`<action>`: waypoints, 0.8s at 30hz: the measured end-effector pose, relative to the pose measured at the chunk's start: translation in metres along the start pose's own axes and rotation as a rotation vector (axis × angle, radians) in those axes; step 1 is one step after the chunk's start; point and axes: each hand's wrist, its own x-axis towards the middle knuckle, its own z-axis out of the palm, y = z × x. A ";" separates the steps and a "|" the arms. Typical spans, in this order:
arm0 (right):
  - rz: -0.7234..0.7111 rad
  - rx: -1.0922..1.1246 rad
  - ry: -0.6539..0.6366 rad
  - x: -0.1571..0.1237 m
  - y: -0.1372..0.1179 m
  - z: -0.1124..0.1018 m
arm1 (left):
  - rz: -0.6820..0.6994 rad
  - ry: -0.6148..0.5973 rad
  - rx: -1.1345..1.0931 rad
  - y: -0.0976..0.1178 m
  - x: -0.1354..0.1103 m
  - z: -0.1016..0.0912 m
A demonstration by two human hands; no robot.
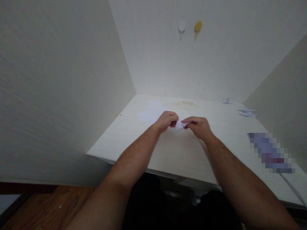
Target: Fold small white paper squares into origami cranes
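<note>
A small folded piece of white paper is held up just over the white desk, between my two hands. My left hand pinches its left side, fingers curled in. On the other side my right hand grips the paper between thumb and fingers. Parts of the paper are hidden behind the fingertips. Beyond my left hand lie loose white paper sheets, flat on the desk.
Folded white paper shapes sit at the desk's right back, another folded paper near the back wall. A blurred-out device with a cable lies at right. Walls enclose the desk; a white hook and yellow hook hang behind.
</note>
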 end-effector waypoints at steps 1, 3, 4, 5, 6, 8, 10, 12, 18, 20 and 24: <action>-0.014 0.004 -0.004 0.000 0.000 0.000 | 0.005 0.000 -0.007 0.000 0.000 0.000; -0.042 0.017 -0.010 0.000 0.002 0.000 | 0.009 0.002 -0.017 -0.001 0.001 0.000; -0.053 0.023 -0.012 0.000 0.002 0.000 | 0.007 0.003 -0.019 -0.001 0.001 0.000; -0.062 0.025 -0.015 0.000 0.003 0.000 | 0.004 0.004 -0.018 -0.001 0.001 0.000; -0.069 0.026 -0.018 0.000 0.003 0.000 | 0.000 0.007 -0.017 -0.001 0.002 -0.001; -0.080 0.028 -0.025 -0.001 0.003 0.000 | -0.005 0.014 -0.012 -0.001 0.001 -0.001; -0.084 0.025 -0.033 -0.001 0.003 0.000 | -0.008 0.015 -0.015 0.000 0.001 -0.001; -0.084 0.011 -0.037 -0.001 0.003 -0.001 | -0.009 0.004 -0.023 0.001 0.001 -0.001; -0.124 -0.032 -0.023 -0.001 0.001 -0.001 | 0.016 0.001 0.027 0.000 0.002 -0.001; -0.112 -0.051 -0.016 -0.001 -0.002 -0.001 | 0.020 0.015 0.052 0.000 0.002 -0.001; 0.022 0.005 -0.001 -0.001 -0.007 -0.003 | 0.036 0.023 0.088 0.001 0.003 -0.002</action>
